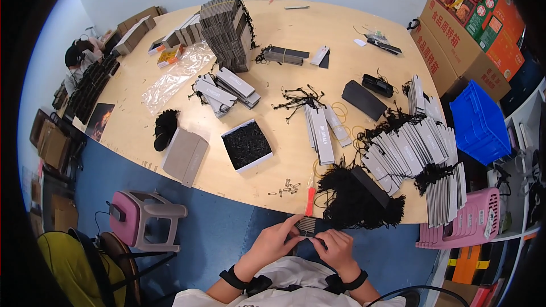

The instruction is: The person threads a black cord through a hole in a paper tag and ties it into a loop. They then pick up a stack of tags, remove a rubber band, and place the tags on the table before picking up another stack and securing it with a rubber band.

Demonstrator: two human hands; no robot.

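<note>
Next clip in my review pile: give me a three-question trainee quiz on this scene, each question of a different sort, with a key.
1. True or false: both hands, the left hand and the right hand, are on the small dark tag just below the table edge.
2. Multiple choice: what fills the open white-rimmed box near the middle of the table? A) black strings B) yellow rubber bands C) safety pins
3. Fill in: the stool on the blue floor left of the hands is ____ in colour.

Key: 1 true; 2 A; 3 pink.
</note>
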